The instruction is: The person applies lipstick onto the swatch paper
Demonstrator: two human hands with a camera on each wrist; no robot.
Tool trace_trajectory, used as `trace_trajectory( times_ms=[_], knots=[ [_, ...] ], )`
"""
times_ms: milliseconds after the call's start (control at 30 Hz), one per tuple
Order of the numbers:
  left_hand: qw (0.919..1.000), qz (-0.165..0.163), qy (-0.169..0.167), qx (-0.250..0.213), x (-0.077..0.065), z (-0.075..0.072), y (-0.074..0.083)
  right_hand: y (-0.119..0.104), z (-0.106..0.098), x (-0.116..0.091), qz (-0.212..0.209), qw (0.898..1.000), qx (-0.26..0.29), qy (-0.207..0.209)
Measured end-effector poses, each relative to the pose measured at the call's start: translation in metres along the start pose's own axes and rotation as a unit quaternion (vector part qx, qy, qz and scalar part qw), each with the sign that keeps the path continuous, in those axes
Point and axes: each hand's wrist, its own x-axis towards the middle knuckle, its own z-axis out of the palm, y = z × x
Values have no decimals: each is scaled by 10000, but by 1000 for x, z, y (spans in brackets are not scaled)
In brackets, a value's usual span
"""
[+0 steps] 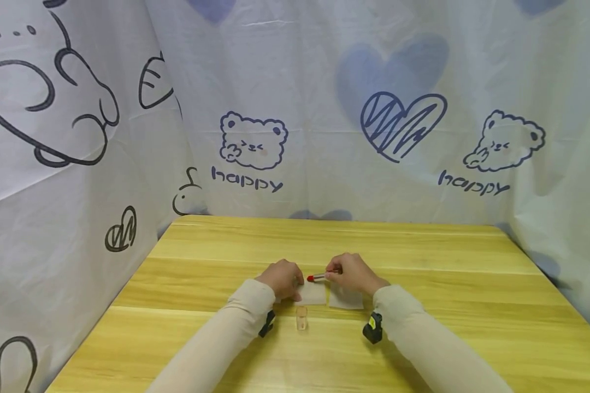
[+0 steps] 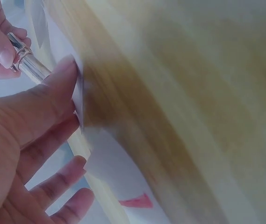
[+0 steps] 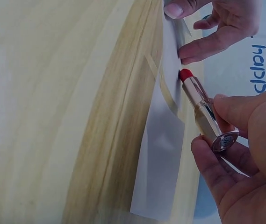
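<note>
My right hand (image 1: 351, 272) pinches a lipstick (image 3: 206, 112) by its shiny metallic base between thumb and fingers. Its bare red tip (image 3: 185, 74) points left, close above the middle white paper (image 1: 314, 296); whether it touches the paper I cannot tell. On the left side of that sheet rests my left hand (image 1: 282, 279), thumb (image 2: 60, 81) at the near edge and the other fingers spread. Another paper (image 2: 123, 179), bearing a red streak (image 2: 140, 201), lies partly hidden by the left hand and forearm. Under the right hand is a third white paper (image 1: 346, 299).
A clear lipstick cap (image 1: 301, 317) sits on the wooden table (image 1: 255, 360) just in front of the middle paper, between the forearms. White curtains (image 1: 319, 164) printed with hearts and bears hang behind the table and along its sides.
</note>
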Motion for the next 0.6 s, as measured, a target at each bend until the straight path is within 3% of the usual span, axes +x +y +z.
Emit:
trace_trajectory(
  times_ms=[600],
  knots=[
    [9999,66,37,145,-2,2,-1,-4,0,-2,-129,9999,-98,-44]
  ],
)
